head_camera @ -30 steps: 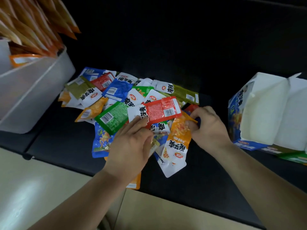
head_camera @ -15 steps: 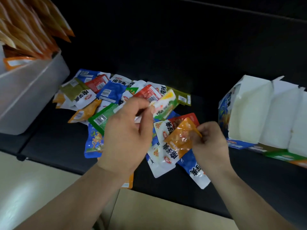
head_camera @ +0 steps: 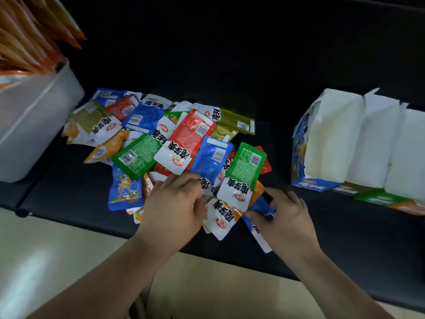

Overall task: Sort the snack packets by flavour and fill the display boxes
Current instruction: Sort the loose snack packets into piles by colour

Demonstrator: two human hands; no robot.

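A heap of snack packets (head_camera: 161, 139) in red, blue, green, olive and orange lies on the black surface (head_camera: 69, 194). My left hand (head_camera: 174, 208) rests at the heap's near edge, its fingers curled among white packet ends; whether they grip one is hidden. My right hand (head_camera: 285, 217) pinches a blue packet (head_camera: 261, 209) between thumb and fingers. A green packet (head_camera: 243, 171) lies on top between my hands, over an orange packet (head_camera: 256, 194). The open display boxes (head_camera: 303, 143) stand at the right, white flaps up.
A white plastic bin (head_camera: 34, 125) at the left holds several upright orange packets (head_camera: 25, 42). Green and orange box fronts (head_camera: 379, 200) lie under the flaps at the right. The pale floor (head_camera: 207, 284) shows below the surface's near edge.
My left hand let the green packet drop onto the heap and came down to its near edge. My right hand lowered from the orange packet onto a blue one.
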